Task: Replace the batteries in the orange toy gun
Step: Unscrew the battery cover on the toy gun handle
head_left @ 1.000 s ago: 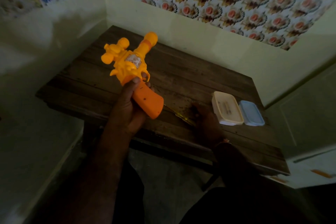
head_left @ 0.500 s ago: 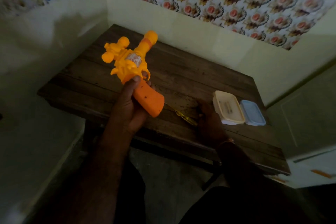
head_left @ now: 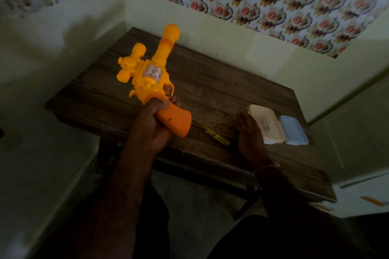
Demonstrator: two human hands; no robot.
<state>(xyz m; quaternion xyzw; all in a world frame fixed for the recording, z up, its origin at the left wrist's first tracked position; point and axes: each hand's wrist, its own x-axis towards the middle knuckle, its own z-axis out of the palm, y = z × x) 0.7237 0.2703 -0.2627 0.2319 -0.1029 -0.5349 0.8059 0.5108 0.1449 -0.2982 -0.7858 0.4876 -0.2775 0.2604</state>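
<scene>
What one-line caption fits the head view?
Left hand grips the orange toy gun above the wooden table; right hand rests beside a screwdriver.

Dim, underexposed room; lower frame nearly black, wide-angle bending at edges, soft focus throughout

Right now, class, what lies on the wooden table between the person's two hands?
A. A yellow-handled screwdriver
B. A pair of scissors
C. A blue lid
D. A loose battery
A: a yellow-handled screwdriver lies on the wooden table, between the left hand gripping the orange toy gun and the right hand resting flat near the cream box.
</scene>
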